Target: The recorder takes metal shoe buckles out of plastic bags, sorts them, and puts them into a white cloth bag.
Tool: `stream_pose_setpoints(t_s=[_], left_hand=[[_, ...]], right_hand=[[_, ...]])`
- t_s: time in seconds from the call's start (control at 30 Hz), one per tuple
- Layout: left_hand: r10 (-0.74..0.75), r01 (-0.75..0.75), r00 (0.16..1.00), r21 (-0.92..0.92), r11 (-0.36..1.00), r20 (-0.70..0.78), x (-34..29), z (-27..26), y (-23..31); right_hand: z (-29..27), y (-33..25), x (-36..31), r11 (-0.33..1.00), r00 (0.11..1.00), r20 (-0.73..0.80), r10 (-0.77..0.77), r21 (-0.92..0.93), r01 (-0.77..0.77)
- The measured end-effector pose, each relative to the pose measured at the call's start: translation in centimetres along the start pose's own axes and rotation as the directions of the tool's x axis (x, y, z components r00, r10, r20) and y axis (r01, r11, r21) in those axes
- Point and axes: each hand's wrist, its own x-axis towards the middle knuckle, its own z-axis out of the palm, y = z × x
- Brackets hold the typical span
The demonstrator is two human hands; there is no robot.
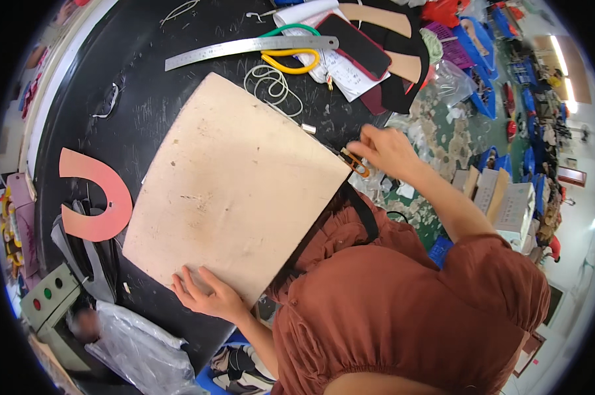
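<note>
A large beige board (238, 178) with a few dark marks lies on the black table in front of me. My left hand (208, 296) rests at its near left edge, fingers spread and lying on the surface. Off the board's right corner is my right hand (391, 155), its fingers curled and pressed together. Just below those fingers sits a small orange tool (356, 164) that looks like thread snips. Whether anything is pinched in the right hand is hidden. Near the board's upper right edge are a coiled pale cord (274, 89) and a small whitish cylinder (308, 129).
A steel ruler (244, 49) crosses scissors with green and yellow handles (294, 69). A phone (353, 46) lies on papers. At left are a pink U-shaped piece (116, 207) and a button box (47, 296). Blue bins (483, 92) stand on the right.
</note>
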Motion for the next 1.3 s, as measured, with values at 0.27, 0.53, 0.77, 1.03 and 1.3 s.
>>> stream_pose_setpoints(t_s=[0.27,0.53,0.77,1.03,1.3], left_hand=[[0.022,-0.022,1.000,0.017,1.000,-0.002,0.3,-0.3,1.1],[0.079,-0.077,0.994,0.032,0.996,-0.069,0.0,0.3,0.5],[0.036,-0.034,0.994,0.017,0.999,-0.099,0.2,0.8,0.6],[0.087,-0.082,0.988,0.040,0.996,-0.129,0.1,0.8,0.1],[0.111,-0.101,0.983,0.081,0.992,-0.143,-0.2,0.5,0.9]], right_hand=[[3.0,3.6,-3.1,0.640,0.999,0.030,-0.030,0.768,-0.004],[-0.5,1.6,9.6,0.831,0.756,-0.514,-0.405,0.138,0.539],[-4.1,6.9,14.5,0.976,0.800,-0.562,-0.210,-0.171,0.136],[-4.0,7.8,15.9,0.981,0.779,-0.598,-0.190,-0.081,0.177],[-7.2,10.3,13.6,0.944,0.661,-0.694,-0.284,-0.081,0.320]])
